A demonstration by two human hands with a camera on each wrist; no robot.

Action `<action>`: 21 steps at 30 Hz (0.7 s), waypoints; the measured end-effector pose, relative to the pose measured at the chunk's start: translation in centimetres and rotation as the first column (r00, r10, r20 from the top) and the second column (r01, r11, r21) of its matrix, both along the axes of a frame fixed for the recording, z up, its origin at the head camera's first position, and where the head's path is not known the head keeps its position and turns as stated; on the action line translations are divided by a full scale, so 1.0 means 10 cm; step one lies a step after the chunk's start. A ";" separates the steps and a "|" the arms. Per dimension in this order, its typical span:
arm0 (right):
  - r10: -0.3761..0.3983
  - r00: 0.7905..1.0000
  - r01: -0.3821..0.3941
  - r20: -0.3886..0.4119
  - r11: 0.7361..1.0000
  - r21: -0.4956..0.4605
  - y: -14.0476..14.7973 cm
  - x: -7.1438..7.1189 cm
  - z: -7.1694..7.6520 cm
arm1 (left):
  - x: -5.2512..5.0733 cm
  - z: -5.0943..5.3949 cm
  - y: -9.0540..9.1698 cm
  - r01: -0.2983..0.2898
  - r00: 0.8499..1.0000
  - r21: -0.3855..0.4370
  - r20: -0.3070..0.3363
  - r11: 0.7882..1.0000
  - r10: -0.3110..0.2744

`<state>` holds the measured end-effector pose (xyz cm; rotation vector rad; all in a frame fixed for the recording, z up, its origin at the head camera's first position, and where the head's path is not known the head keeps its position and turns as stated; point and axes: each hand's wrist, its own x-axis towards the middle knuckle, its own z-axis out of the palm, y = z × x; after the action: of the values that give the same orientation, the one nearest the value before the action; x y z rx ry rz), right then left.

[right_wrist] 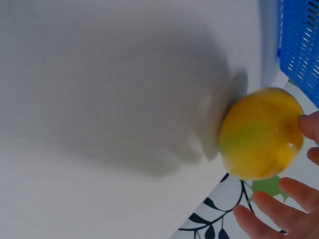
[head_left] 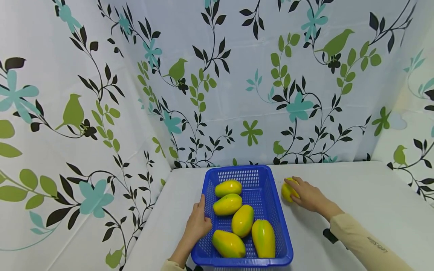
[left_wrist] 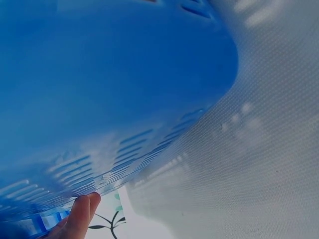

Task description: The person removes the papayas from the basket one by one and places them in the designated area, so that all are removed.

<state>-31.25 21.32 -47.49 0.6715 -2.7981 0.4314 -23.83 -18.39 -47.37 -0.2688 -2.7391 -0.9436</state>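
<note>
A blue plastic basket (head_left: 242,261) stands on the white table with several yellow-green mangoes in it, one of them a mango (head_left: 263,239) at the near right. My left hand (head_left: 197,222) grips the basket's left rim, its thumb over the inner side. From below, the left wrist view shows fingertips (left_wrist: 85,211) against the slotted wall. Just right of the basket, another mango (right_wrist: 261,134) rests on the table. Over it reaches my right hand (head_left: 309,195); in the right wrist view its thumb touches the mango while the other fingers are spread and nearly straight.
A patterned curtain (head_left: 223,94) with leaves, birds and flowers hangs behind the table and along both sides. White tabletop (head_left: 342,184) extends right of the basket, with a narrower strip (head_left: 169,214) on the left.
</note>
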 end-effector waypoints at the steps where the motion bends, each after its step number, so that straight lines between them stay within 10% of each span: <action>1: 0.001 1.000 -0.001 -0.012 1.000 0.003 -0.01 0.00 0.03 | 0.00 0.00 0.00 0.000 1.000 0.001 -0.001 1.000 0.000; 21: 0.149 0.983 -0.149 -0.106 0.989 0.014 -0.80 -0.14 0.88 | 0.00 0.04 0.00 -0.013 1.000 -0.004 0.014 1.000 0.013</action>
<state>-32.69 13.31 -38.72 0.8825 -2.6599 0.4023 -23.78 -18.39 -47.00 -0.2462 -2.7528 -0.9401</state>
